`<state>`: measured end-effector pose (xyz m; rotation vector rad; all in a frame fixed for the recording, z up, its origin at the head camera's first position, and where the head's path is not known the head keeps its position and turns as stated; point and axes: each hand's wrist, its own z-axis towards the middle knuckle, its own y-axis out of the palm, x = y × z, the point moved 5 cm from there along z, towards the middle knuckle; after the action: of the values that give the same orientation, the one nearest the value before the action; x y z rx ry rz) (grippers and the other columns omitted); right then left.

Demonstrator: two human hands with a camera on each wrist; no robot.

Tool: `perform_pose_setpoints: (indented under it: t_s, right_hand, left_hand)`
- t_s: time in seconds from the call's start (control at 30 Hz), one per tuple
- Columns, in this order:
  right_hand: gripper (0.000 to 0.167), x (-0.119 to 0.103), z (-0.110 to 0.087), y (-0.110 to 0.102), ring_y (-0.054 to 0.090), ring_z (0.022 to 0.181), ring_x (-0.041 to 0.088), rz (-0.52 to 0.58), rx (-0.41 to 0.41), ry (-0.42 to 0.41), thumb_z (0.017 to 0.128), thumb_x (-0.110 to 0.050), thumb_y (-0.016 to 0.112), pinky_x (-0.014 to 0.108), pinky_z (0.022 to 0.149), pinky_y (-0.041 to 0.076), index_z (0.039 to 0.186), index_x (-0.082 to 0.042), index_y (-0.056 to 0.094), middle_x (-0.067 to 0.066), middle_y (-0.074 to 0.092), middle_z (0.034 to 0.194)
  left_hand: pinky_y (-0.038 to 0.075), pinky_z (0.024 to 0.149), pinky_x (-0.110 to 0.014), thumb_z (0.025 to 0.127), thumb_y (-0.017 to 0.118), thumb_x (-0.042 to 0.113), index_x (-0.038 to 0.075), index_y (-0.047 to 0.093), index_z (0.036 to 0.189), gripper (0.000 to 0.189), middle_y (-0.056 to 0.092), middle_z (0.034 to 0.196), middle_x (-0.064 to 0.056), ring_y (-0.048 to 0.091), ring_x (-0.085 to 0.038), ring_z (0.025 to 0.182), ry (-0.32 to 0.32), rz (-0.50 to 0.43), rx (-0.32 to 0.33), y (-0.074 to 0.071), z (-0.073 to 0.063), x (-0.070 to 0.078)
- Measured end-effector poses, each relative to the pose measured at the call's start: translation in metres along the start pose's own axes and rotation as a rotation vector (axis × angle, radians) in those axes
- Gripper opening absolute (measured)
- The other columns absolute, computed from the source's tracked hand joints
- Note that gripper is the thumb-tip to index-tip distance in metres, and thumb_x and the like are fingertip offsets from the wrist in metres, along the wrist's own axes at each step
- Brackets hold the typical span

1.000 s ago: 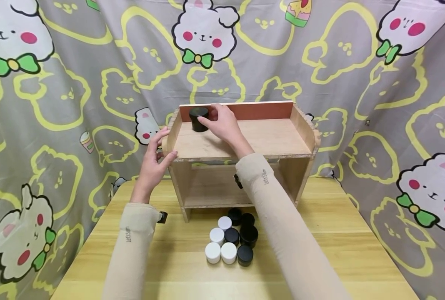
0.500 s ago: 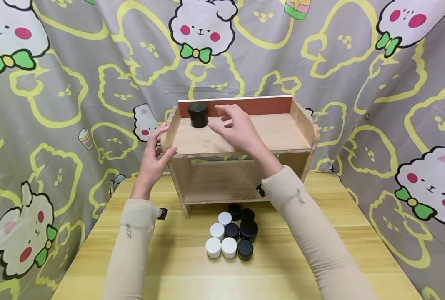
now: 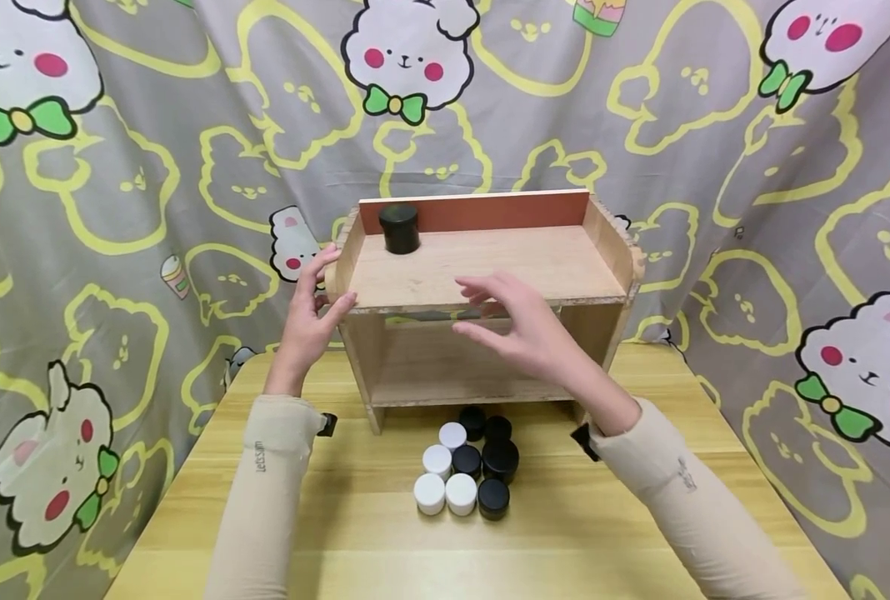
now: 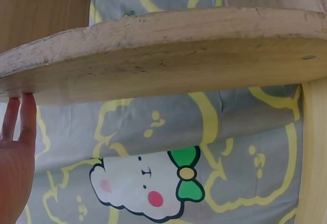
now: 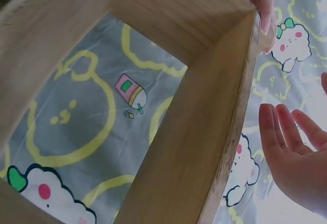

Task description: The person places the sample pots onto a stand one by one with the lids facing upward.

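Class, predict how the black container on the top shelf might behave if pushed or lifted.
The black container looks stiff, its round outline undented. Its smooth-looking side may be slippery. Standing upright, it would probably slide; tipped over, its cylindrical shape might roll.

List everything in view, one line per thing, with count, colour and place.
Black container: 1, black, atop the shelf at its left, near the back panel
White containers: 4, white, on the table before the shelf
Black containers: 5, black, beside and behind the white ones
Wooden shelf: 1, light brown, on the table
Back panel: 1, reddish brown, along the shelf's top rear
Table: 1, yellowish wood, below everything
Patterned curtain: pieces uncertain, grey with cartoons, all around
Sleeves: 2, beige, on both arms
Left hand: 1, bare, gripping the shelf's left side
Right hand: 1, bare, before the shelf, holding nothing
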<state>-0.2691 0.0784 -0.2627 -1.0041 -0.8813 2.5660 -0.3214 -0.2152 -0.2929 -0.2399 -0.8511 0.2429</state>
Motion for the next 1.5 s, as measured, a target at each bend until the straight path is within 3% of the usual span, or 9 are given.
perform_pose_setpoints:
  t_s: [0.3,0.63,0.87,1.17,1.5]
  right_hand:
    - [0.057,0.014,-0.062,0.001,0.067,0.108,0.014,-0.06,-0.057,0.03,0.091,-0.023,0.081,0.036,0.095,0.056,0.144,-0.017,0.061,-0.002,0.067,0.118]
    - [0.053,0.065,-0.122,0.032,0.067,0.108,0.015,-0.026,-0.128,0.152,0.093,-0.027,0.079,0.035,0.094,0.056,0.142,-0.018,0.061,-0.005,0.068,0.118]
    - [0.052,0.095,-0.146,0.051,0.069,0.106,0.023,0.057,-0.177,0.232,0.095,-0.027,0.076,0.038,0.093,0.057,0.141,-0.008,0.061,0.001,0.069,0.12]
    - [0.05,0.131,-0.176,0.079,0.068,0.105,0.035,0.136,-0.234,0.293,0.097,-0.027,0.074,0.041,0.088,0.059,0.138,-0.001,0.061,0.019,0.068,0.121]
    - [0.055,0.143,-0.182,0.096,0.067,0.106,0.033,0.152,-0.318,0.324,0.096,-0.031,0.075,0.04,0.087,0.06,0.14,-0.003,0.06,0.019,0.065,0.125]
  left_hand:
    - [0.043,0.095,-0.034,0.098,0.067,0.004,0.012,0.042,0.153,0.061,0.033,0.168,-0.005,0.045,-0.023,0.132,0.007,0.001,-0.006,0.001,0.002,0.0]
    - [0.041,0.095,-0.03,0.098,0.066,0.003,0.013,0.042,0.153,0.061,0.033,0.168,-0.004,0.044,-0.031,0.134,0.005,0.01,0.0,0.0,0.0,-0.002]
    - [0.041,0.094,-0.027,0.098,0.065,0.001,0.011,0.042,0.153,0.061,0.032,0.168,-0.006,0.043,-0.026,0.131,0.019,-0.005,-0.001,0.001,0.0,-0.001]
    - [0.041,0.094,-0.027,0.098,0.065,0.001,0.01,0.041,0.153,0.061,0.032,0.168,-0.006,0.043,-0.032,0.134,0.016,-0.004,-0.01,0.003,-0.003,-0.001]
    - [0.04,0.095,-0.028,0.099,0.064,0.002,0.01,0.041,0.153,0.06,0.032,0.168,-0.002,0.042,-0.024,0.135,-0.005,-0.013,0.002,0.002,-0.003,0.001]
